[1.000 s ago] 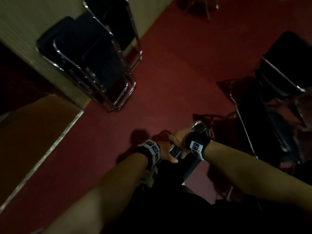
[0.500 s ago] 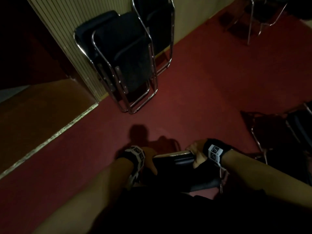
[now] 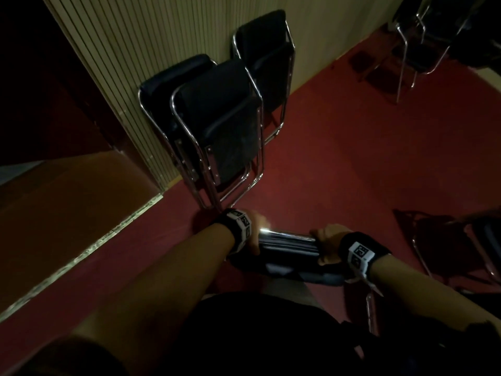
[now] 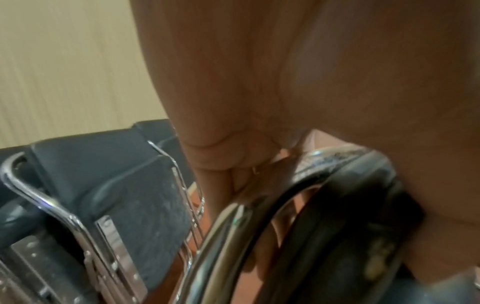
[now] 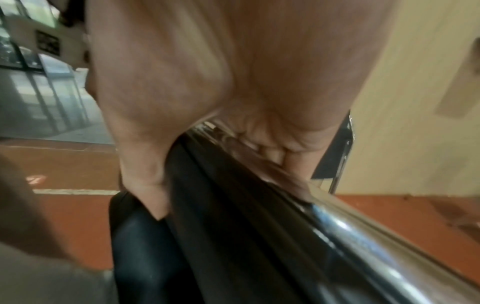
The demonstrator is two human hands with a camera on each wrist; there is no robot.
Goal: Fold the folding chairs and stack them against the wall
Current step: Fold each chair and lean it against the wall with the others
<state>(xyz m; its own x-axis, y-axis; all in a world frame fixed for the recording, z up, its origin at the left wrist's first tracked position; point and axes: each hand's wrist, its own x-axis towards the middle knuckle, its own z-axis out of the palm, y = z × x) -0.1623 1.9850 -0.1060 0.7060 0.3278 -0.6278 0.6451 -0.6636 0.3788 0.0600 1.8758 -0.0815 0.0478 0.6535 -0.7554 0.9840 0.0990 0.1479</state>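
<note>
Both hands clamp a folded chair's chrome top rail.
Left hand (image 3: 253,229) and right hand (image 3: 329,241) grip the chair (image 3: 287,246); bare carpet (image 3: 339,172) lies before the stack (image 3: 217,126) at 11 o'clock.

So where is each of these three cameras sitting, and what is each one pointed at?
Head: worn on the head, looking down at both forearms, left hand and right hand gripping the carried chair, stacked chairs ahead at the wall.
Left wrist: along the left palm at the chrome frame.
Right wrist: along the right palm at the chair's top bar.
Shared: all show the carried chair; head and left wrist show the stack.
</note>
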